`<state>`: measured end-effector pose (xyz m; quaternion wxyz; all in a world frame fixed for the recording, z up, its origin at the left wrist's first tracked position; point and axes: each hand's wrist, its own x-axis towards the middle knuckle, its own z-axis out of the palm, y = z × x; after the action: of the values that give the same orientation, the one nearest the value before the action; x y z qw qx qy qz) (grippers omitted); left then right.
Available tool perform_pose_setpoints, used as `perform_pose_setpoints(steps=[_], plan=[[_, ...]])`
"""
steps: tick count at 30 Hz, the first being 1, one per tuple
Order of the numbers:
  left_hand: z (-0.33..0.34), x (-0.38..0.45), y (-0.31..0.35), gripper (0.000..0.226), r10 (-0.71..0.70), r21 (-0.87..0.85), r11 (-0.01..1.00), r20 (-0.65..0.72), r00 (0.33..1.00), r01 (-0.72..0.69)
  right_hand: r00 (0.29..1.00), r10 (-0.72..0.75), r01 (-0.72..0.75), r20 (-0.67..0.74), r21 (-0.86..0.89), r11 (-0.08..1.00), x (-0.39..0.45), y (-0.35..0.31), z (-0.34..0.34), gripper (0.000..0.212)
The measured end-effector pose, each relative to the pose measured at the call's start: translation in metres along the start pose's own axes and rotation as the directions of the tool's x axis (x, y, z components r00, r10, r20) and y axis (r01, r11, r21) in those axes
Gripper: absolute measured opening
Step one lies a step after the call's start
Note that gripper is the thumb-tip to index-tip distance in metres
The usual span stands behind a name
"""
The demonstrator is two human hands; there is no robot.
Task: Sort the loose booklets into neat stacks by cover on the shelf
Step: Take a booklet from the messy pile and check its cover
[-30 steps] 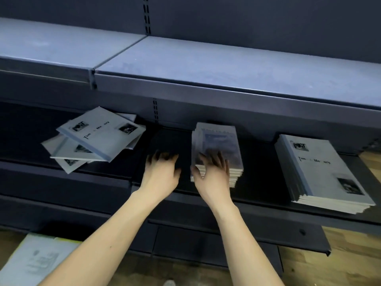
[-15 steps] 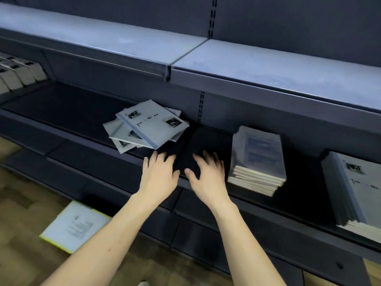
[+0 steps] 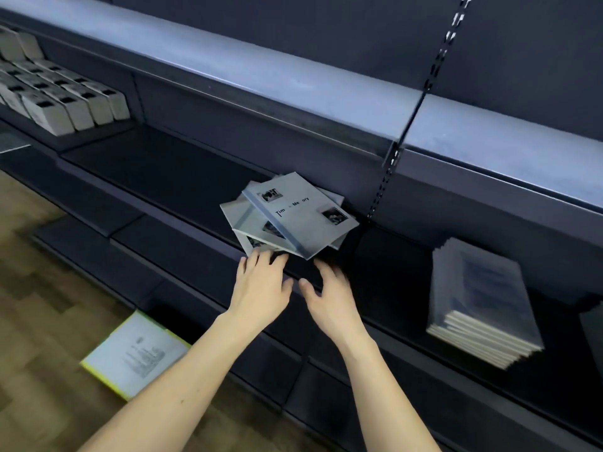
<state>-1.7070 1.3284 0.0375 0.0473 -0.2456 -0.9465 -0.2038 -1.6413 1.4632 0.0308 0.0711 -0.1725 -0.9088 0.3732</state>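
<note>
A messy pile of grey booklets [image 3: 300,220] with small photos on their covers lies askew on the dark shelf [image 3: 169,177], the top one angled across the others. My left hand [image 3: 261,285] is open, its fingertips touching the pile's near corner. My right hand [image 3: 329,295] is open just right of it, over the shelf's front edge, a short way from the pile. A neat stack of blue-covered booklets [image 3: 486,305] stands on the same shelf to the right.
Rows of small grey boxes [image 3: 58,96] fill the shelf at far left. A yellow-edged booklet [image 3: 137,353] lies on the wooden floor below. An upper shelf [image 3: 293,79] overhangs the pile. A dark object [image 3: 592,331] shows at the right edge.
Both hands left the blue-covered stack and moved left to the messy pile; my view swung left with them. The left fingertips now touch the pile.
</note>
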Motion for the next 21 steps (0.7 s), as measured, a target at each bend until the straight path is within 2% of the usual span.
perform_pose_setpoints(steps=[4, 10, 14, 17, 19, 21], plan=[[-0.006, 0.016, -0.03, 0.049, 0.003, -0.032, 0.999, 0.006, 1.0, -0.002, 0.998, 0.056, -0.056, 0.013, 0.049, 0.997, 0.016, -0.01, 0.026, 0.057], [-0.012, 0.026, -0.061, 0.052, 0.041, -0.095, 0.995, 0.021, 0.999, -0.038, 0.993, 0.104, -0.103, -0.053, 0.035, 0.994, 0.036, -0.02, 0.058, 0.052], [-0.009, 0.036, -0.074, 0.05, 0.042, -0.137, 0.99, 0.056, 0.998, -0.034, 0.974, 0.118, -0.116, -0.194, 0.022, 0.993, 0.05, -0.022, 0.071, 0.043], [-0.003, 0.048, -0.078, 0.048, 0.042, -0.131, 0.991, 0.034, 0.999, -0.037, 0.953, 0.055, -0.069, -0.298, -0.038, 0.997, 0.071, -0.016, 0.07, 0.04], [0.001, 0.057, -0.08, 0.046, 0.019, -0.124, 0.992, 0.033, 0.999, -0.015, 0.942, 0.013, -0.038, -0.334, -0.068, 0.997, 0.092, -0.007, 0.066, 0.039], [0.005, 0.064, -0.08, 0.045, 0.01, -0.111, 0.994, 0.035, 0.999, -0.007, 0.943, 0.032, -0.057, -0.33, -0.067, 0.996, 0.115, 0.0, 0.059, 0.042]])
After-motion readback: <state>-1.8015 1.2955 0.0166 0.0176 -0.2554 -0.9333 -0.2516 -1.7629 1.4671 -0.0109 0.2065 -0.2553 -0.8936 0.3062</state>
